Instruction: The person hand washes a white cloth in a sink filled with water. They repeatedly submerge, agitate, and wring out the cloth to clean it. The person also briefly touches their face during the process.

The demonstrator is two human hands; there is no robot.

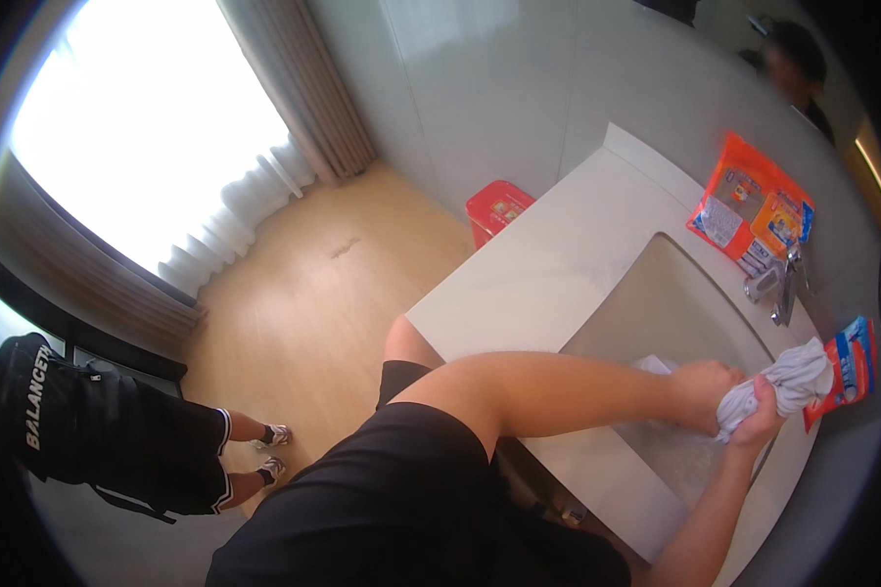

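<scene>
My left hand [708, 392] is closed on a bunched white cloth [793, 381] over the washbasin [650, 308]. Beside it, my right hand [760, 418] grips the same cloth from nearer the right side. The cloth's folds stick out past both hands towards the wall. Some white fabric [653, 365] also shows in the basin behind my left forearm, partly hidden; whether it is the same piece I cannot tell. A chrome faucet [784, 286] stands at the basin's far edge.
An orange packet [749, 205] leans on the wall behind the faucet; a red and blue packet [848, 367] lies right of it. A red container [499, 209] stands beyond the white counter [514, 286]. At the left is another person [117, 433] in black.
</scene>
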